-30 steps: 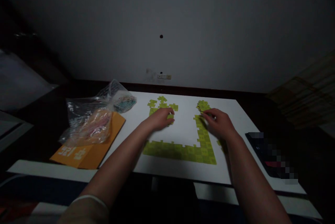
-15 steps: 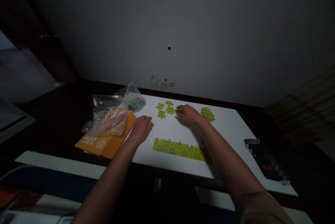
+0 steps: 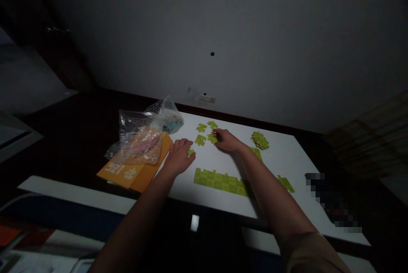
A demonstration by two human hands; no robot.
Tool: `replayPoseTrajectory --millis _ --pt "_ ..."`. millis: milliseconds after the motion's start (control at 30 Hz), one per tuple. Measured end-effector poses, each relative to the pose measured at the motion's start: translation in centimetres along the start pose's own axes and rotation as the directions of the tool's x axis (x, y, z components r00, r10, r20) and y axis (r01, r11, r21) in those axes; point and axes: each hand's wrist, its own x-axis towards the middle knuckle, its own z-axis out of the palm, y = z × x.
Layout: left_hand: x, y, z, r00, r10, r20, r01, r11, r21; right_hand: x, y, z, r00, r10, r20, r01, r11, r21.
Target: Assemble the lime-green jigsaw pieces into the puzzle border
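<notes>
My left hand (image 3: 181, 157) rests on the white table, its fingers spread and lying flat. A yellow-green puzzle piece (image 3: 191, 152) shows in part by its thumb and forefinger. At the middle of the table, my right hand (image 3: 227, 140) has its thumb and fingertips at the edges of a puzzle piece (image 3: 212, 138). Loose pieces lie close by: one (image 3: 200, 140) to the left, another (image 3: 201, 128) behind it and a third (image 3: 212, 124) farther back. Nearer me is a joined strip of puzzle pieces (image 3: 219, 180), its right end hidden by my right forearm.
A heap of puzzle pieces (image 3: 259, 140) lies at the back right, and more pieces (image 3: 287, 183) beyond my right forearm. On the left, clear plastic bags (image 3: 140, 137) lie over an orange envelope (image 3: 121, 175). A blurred dark object (image 3: 331, 200) sits at the table's right edge.
The view has shifted slightly. My left hand's fingers have spread out flatter. My right hand has moved a little left, onto the piece among the loose ones.
</notes>
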Motion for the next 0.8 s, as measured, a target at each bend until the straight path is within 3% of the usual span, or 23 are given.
replayPoseTrajectory --millis 400,500,600,700,800 --pt "-0.3 0.3 -0.2 1.000 0.016 -0.015 -0.016 0.999 0.035 -1.8 -2.2 -0.9 0.999 -0.025 0.042 0.026 1.000 -0.015" --pt "-0.4 0.9 -0.6 0.998 0.023 -0.052 -0.020 0.998 0.057 -3.5 -2.3 -1.4 0.999 -0.036 0.003 0.035 0.995 0.094" --pt "0.1 2.6 -1.1 0.989 0.087 -0.120 -0.082 0.996 0.044 -5.5 -1.8 -2.2 0.999 0.030 -0.044 -0.016 0.957 0.291" --pt "1.7 5.7 -0.8 0.983 0.142 -0.114 -0.154 0.983 -0.098 -7.2 -1.1 -2.9 0.987 0.142 -0.078 -0.090 0.880 0.467" --pt "4.0 9.0 0.8 0.996 0.090 0.000 -0.081 0.900 -0.428 -8.8 -0.4 -3.6 0.969 0.222 -0.104 -0.125 0.811 0.571"
